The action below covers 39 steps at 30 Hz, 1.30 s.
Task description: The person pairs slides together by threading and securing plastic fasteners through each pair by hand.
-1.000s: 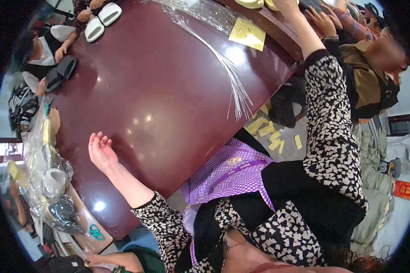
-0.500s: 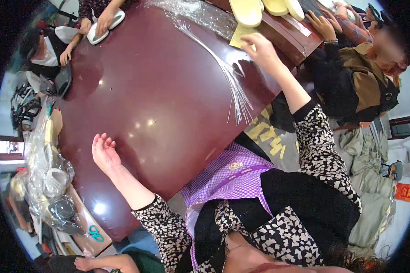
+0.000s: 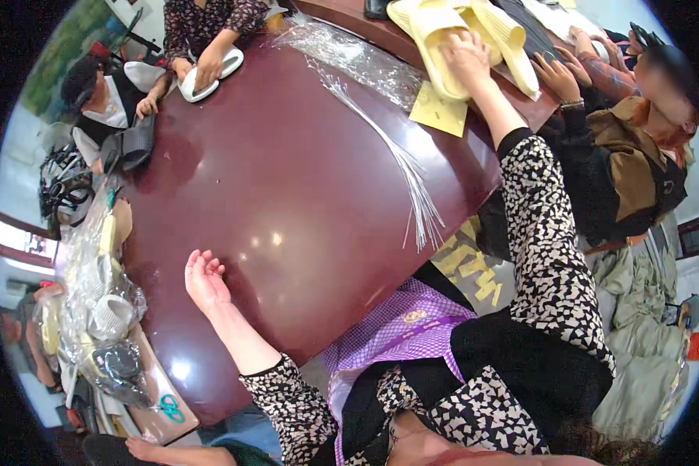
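Observation:
Up at the table's far right, my right hand (image 3: 469, 60) is on a pale yellow slipper (image 3: 422, 37), its fingers closed at the strap opening and the tips partly hidden. A second yellow slipper (image 3: 512, 46) lies just to the right of it. Below them a yellow card (image 3: 440, 110) lies by the table edge. My left hand (image 3: 207, 282) hovers palm-up over the left part of the dark red table (image 3: 287, 186), holding nothing, its fingers loosely curled and apart. Between my hands, a bundle of thin white ties (image 3: 396, 151) lies across the tabletop.
Clear plastic film (image 3: 357, 62) lies along the far edge. Bagged footwear (image 3: 105, 311) and teal scissors (image 3: 170, 408) are at the left. Other people sit around; one handles a white slipper (image 3: 210, 74), another a dark shoe (image 3: 137, 141). Yellow pieces (image 3: 474, 268) litter the floor.
My right hand has moved from the air beside the yellow card onto the yellow slipper. My left hand keeps its pose. The whole view has shifted, showing more of the far side.

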Available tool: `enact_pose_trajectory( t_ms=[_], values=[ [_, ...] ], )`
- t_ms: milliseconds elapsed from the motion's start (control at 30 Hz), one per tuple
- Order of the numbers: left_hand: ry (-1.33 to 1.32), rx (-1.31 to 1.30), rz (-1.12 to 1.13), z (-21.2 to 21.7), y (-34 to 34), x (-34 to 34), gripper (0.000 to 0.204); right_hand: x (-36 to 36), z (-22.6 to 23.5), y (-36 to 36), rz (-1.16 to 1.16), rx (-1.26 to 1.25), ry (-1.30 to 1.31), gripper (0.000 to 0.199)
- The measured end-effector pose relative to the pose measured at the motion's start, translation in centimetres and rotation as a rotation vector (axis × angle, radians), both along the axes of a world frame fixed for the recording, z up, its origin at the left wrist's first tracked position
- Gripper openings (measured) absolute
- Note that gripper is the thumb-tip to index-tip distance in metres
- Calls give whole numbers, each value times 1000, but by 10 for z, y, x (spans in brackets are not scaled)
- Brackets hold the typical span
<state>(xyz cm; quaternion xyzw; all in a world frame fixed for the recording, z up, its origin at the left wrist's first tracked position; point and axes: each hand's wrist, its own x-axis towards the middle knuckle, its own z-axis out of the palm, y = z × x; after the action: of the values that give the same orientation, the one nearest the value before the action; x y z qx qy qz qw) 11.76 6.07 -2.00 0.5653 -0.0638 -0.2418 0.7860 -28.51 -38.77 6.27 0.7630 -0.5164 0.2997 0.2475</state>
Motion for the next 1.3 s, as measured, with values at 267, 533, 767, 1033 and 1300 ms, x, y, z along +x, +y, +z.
enact_pose_trajectory(
  t_ms=[267, 533, 767, 1033, 1300],
  values=[
    [-48, 35, -12, -6, -1, 6, 20, -2, 9, -81, 25, 110, 104, 40],
    [-108, 135, -8, -3, 2, 4, 18, 5, 4, -141, -64, 243, 2, 47],
    [-119, 165, -21, 1, -6, 1, 16, 1, 3, -166, -64, 123, 93, 42],
    [-166, 103, -53, -6, -24, -3, 25, -64, -20, -183, -263, -195, 781, 32],
    [-110, 140, 37, 10, -6, -13, 24, 75, -46, 55, 496, 816, -117, 31]
  ],
)
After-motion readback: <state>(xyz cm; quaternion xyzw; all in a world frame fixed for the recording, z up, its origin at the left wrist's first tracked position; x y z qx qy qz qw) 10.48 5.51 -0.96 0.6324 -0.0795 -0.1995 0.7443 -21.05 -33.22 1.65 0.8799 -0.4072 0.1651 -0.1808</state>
